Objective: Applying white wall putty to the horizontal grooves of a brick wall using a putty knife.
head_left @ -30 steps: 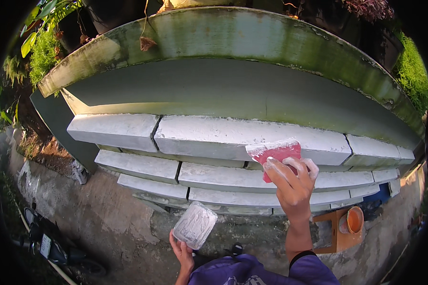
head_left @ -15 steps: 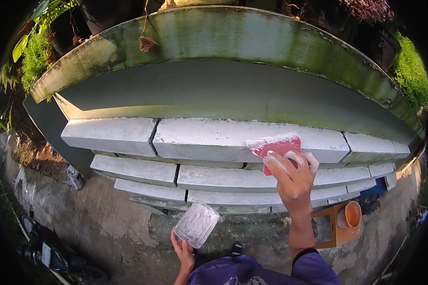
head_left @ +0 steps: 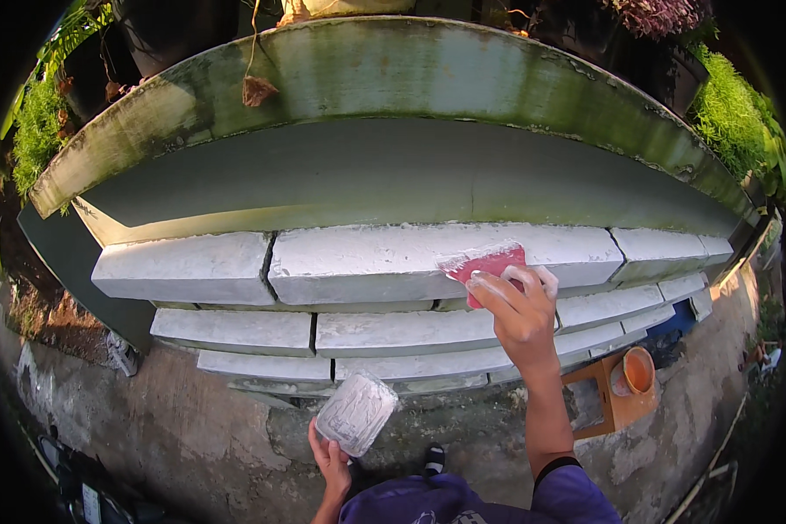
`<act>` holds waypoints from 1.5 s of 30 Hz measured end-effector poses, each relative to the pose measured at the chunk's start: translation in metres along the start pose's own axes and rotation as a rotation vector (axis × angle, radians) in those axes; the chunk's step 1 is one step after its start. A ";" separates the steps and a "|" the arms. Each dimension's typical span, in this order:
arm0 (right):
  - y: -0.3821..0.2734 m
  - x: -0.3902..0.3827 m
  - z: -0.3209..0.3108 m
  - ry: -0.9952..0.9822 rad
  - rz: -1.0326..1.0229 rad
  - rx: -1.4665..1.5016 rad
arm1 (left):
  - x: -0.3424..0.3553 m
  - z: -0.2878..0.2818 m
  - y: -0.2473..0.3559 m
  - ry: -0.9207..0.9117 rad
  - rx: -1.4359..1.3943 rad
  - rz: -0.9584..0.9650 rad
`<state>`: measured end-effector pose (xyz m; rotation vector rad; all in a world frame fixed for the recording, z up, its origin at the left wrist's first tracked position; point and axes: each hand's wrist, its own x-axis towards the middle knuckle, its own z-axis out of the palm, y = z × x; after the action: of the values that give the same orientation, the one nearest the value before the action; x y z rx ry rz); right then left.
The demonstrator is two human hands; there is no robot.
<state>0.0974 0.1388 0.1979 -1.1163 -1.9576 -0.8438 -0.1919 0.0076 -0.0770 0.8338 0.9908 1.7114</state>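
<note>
My right hand [head_left: 526, 319] grips a red putty spreader [head_left: 489, 260] with white paste along its edge. The spreader lies against the top face and front edge of a long white-coated block [head_left: 358, 249] on the uppermost row. White residue covers my fingers. Lower down, my left hand [head_left: 330, 458] holds a shallow rectangular tub [head_left: 356, 414] by its near-left side. Whitish paste is smeared over the tub's surface.
More white blocks [head_left: 236, 330] run in stepped rows below, with dark gaps between them. A mossy planter wall [head_left: 367, 79] curves above. At right, an orange bucket [head_left: 637, 371] sits on a wooden stool [head_left: 624, 410]. A motorcycle [head_left: 96, 489] stands lower left.
The whole view has shifted slightly, moving the scene left and a little down. Against the block, the spreader has turned a little and stays near the same spot. Both hands keep their holds.
</note>
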 end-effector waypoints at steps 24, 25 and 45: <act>0.001 0.003 -0.016 0.019 0.118 -0.077 | 0.012 -0.020 0.002 -0.041 -0.002 -0.011; 0.004 0.001 -0.009 0.001 0.105 -0.058 | 0.012 -0.019 0.002 -0.045 0.020 -0.020; 0.018 -0.017 -0.032 -0.021 0.146 0.047 | -0.001 -0.008 0.002 0.016 -0.020 0.017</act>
<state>0.1286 0.1132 0.2040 -1.2281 -1.8779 -0.7082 -0.1996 0.0047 -0.0793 0.8192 0.9784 1.7423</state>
